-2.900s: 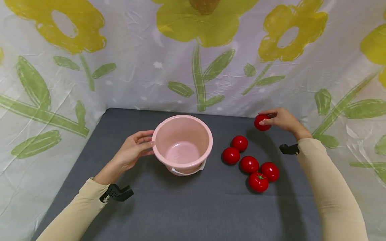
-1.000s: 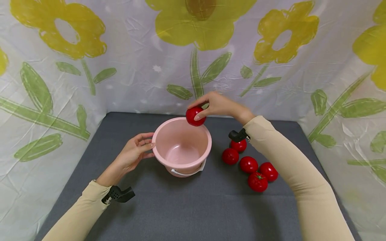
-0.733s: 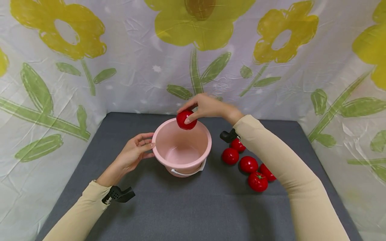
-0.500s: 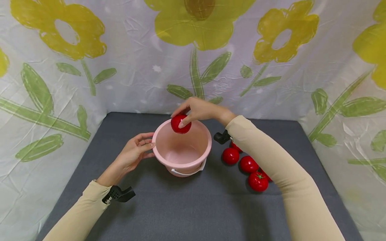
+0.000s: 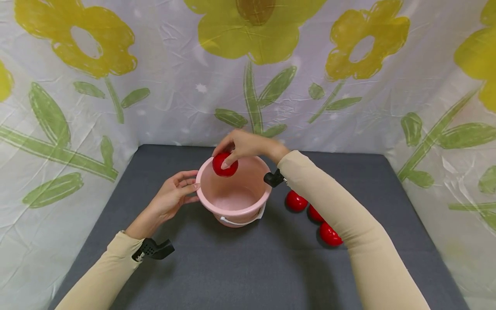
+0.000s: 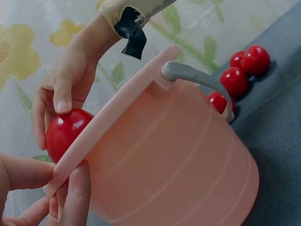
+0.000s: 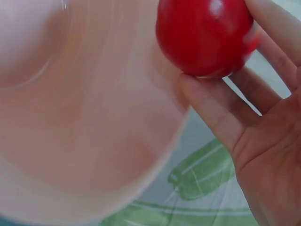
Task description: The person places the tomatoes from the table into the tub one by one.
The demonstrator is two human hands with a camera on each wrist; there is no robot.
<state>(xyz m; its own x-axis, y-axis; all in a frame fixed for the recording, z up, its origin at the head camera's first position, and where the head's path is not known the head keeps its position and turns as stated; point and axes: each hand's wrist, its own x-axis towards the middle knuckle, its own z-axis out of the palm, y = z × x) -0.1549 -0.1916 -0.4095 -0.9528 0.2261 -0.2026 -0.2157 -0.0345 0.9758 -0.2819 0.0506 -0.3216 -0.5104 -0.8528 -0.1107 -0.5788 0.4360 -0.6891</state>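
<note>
A pink bucket (image 5: 234, 212) with a white handle (image 5: 241, 222) stands upright on the dark cloth. My left hand (image 5: 175, 192) pinches its rim on the left side, thumb on one face and fingers on the other, as the left wrist view shows. My right hand (image 5: 244, 145) grips a red tomato (image 5: 225, 165) between thumb and fingers. In the head view that tomato is over the back left part of the bucket's mouth. The right wrist view shows the tomato (image 7: 207, 35) close to the bucket's inner wall (image 7: 94, 127).
Several red tomatoes (image 5: 296, 201) lie on the grey tabletop (image 5: 232, 271) right of the bucket, partly hidden by the right sleeve (image 5: 329, 206). A flower-printed curtain (image 5: 170, 103) hangs behind and at both sides.
My right hand lifted the tomato from the right back of the table, carried it left to the bucket, and has lowered it slightly over the mouth. The left hand stays on the rim.
</note>
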